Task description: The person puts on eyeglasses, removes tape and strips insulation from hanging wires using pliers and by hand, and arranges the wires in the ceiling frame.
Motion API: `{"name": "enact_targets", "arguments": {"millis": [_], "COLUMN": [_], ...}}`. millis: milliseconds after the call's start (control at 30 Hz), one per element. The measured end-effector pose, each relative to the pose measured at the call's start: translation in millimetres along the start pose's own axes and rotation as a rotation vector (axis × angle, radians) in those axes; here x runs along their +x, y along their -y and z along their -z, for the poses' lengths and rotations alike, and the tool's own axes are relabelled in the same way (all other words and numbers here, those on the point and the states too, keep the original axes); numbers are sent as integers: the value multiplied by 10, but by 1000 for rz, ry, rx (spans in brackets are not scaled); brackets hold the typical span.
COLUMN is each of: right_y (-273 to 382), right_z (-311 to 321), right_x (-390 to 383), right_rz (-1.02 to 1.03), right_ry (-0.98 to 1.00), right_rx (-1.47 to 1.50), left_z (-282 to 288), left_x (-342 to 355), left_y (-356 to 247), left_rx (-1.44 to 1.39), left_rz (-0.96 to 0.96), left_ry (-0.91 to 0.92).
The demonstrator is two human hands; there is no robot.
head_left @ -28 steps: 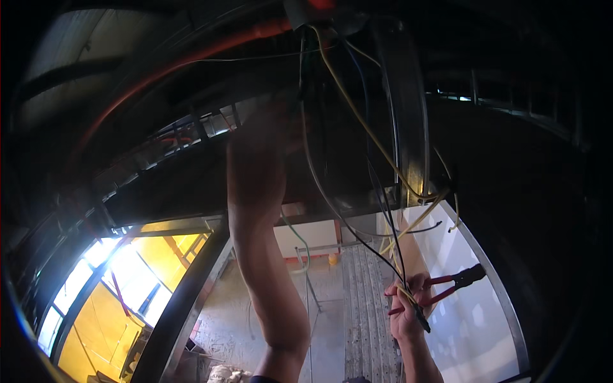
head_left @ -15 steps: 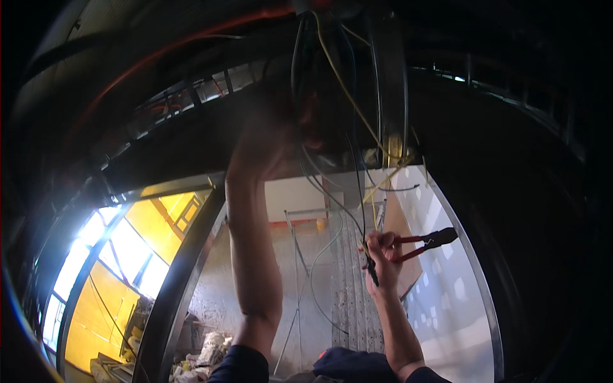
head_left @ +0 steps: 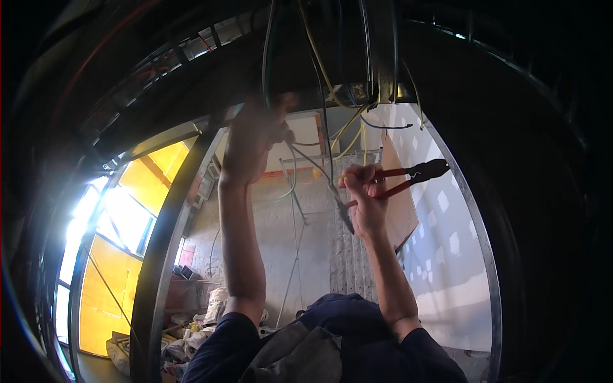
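My right hand [head_left: 365,198] is closed on red-handled pliers [head_left: 428,171], their dark jaws pointing right. Against the same hand, a dark wire bundle [head_left: 345,216] slants down past the fingers; whether they pinch it too is hard to see. Higher and to the left, my raised left hand [head_left: 258,137] is smeared by motion, but its fingers look curled round wires. A green wire [head_left: 265,64] runs down into it from above, and a grey wire [head_left: 310,159] leads from it toward my right hand. A yellow wire [head_left: 325,70] hangs between and above the hands.
A dark metal frame [head_left: 169,249] borders the opening on the left, with yellow panels [head_left: 105,287] beyond. On the right is a pale patched wall panel [head_left: 447,255]. A blue wire [head_left: 389,126] dangles from the overhead post [head_left: 386,83]. Bags and rubble [head_left: 191,338] lie below left.
The view has tilted, so both hands and the hanging wires sit higher in the picture. My left hand now shows against the lighter background. The pliers stay in my right hand.
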State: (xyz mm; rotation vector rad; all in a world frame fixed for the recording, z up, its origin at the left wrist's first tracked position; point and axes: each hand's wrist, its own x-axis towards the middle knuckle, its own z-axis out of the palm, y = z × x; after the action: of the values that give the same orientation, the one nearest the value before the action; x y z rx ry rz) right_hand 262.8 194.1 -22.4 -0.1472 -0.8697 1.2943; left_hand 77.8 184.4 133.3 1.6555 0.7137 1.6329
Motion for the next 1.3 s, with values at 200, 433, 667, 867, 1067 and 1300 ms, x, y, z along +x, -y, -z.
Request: {"name": "enact_targets", "arguments": {"millis": [200,433,667,867,1067,1300], "right_y": [116,179,-91,223,316,594], "right_z": [-32,-56,-138,-438,-677,-1053], "right_x": [-10,-52,-166,-21,485,572], "right_rz": [-33,-32,295,452,533,352], "right_ry": [10,-16,-80,-25,-72,-136], "right_rx": [-84,-309,-497,-667,-456,-299], "left_z": [-128,-190,-86,104,102,109], "left_x": [-33,-97,-145,-183,-146,-114], "left_y": [181,315,317,250,240,262], "left_rx": [-99,-166,-199,-151,-206,-113], "left_rz": [82,46,-73,-57,-32,-37], "left_ry": [15,106,124,70,76,101]}}
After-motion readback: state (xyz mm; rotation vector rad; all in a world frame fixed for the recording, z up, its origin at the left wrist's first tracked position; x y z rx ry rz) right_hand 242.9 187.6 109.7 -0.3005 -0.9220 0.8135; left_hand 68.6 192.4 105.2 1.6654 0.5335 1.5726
